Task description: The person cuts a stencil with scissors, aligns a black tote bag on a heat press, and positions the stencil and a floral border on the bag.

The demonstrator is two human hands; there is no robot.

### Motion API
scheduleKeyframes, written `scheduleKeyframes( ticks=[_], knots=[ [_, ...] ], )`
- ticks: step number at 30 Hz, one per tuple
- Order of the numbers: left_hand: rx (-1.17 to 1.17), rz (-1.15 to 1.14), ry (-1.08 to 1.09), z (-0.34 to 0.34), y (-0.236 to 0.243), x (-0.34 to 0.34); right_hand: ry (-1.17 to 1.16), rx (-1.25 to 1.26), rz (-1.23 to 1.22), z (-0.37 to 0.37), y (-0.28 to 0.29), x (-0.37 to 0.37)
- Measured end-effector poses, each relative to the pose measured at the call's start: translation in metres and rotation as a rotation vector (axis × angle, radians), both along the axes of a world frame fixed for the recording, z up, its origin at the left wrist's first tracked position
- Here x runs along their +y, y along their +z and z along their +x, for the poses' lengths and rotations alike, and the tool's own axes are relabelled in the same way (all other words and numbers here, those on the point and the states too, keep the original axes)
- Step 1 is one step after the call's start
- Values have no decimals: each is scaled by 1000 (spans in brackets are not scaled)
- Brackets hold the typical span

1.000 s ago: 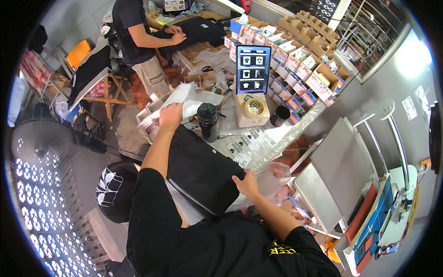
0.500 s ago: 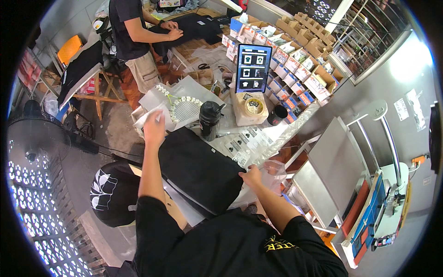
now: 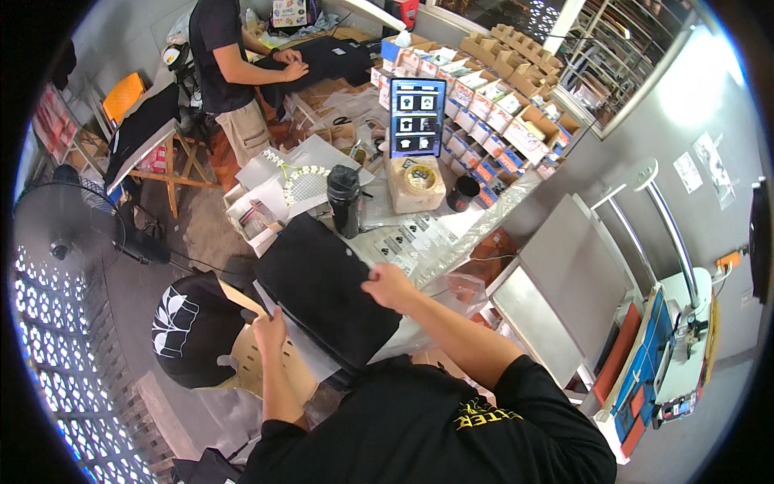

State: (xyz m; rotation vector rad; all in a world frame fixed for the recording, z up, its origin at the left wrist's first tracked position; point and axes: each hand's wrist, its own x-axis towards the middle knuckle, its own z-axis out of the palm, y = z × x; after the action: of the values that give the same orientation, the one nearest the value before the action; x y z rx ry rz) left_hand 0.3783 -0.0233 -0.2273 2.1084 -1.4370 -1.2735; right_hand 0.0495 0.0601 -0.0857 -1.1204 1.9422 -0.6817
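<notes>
A folded black garment (image 3: 322, 282) lies across the near end of the table, a pale sheet (image 3: 300, 332) showing from under its left side. My left hand (image 3: 270, 329) is closed beside that sheet, thumb upward; whatever its fingers hold is hidden. Over the garment's right edge is my right hand (image 3: 390, 287), its fingers curled together, and I cannot make out anything between them. A black bottle (image 3: 344, 202) stands just beyond the garment. Left of my left hand, a black cloth with a white leaf print (image 3: 187, 327) drapes over a seat.
Past the bottle are a tablet (image 3: 417, 117) on a block with a tape roll (image 3: 420, 179), a black cup (image 3: 463, 194) and a white flower garland (image 3: 294, 181). Small boxes (image 3: 492, 121) line the right; a heat press (image 3: 576, 282) stands nearer. Another person (image 3: 230, 73) handles black cloth. A fan (image 3: 72, 226) is left.
My left hand has come back from the white thing near the open box to the garment's near left side. My right hand has shifted left along the garment's right edge. The view has shifted slightly.
</notes>
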Motion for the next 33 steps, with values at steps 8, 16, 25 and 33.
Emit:
scheduleKeyframes(
  ticks=[8, 16, 25, 33],
  knots=[
    [1606, 416, 160, 3, 80, 103, 353, -459, -651, 67, 134, 63],
    [1133, -450, -198, -12, 209, 106, 454, -347, -1115, -28, 286, 230],
    [1205, 194, -1097, -217, 237, 161, -236, -456, -1277, -117, 250, 366],
    [1320, -38, -1079, -274, 270, 187, -660, 225, -1024, -126, 227, 530]
  ],
)
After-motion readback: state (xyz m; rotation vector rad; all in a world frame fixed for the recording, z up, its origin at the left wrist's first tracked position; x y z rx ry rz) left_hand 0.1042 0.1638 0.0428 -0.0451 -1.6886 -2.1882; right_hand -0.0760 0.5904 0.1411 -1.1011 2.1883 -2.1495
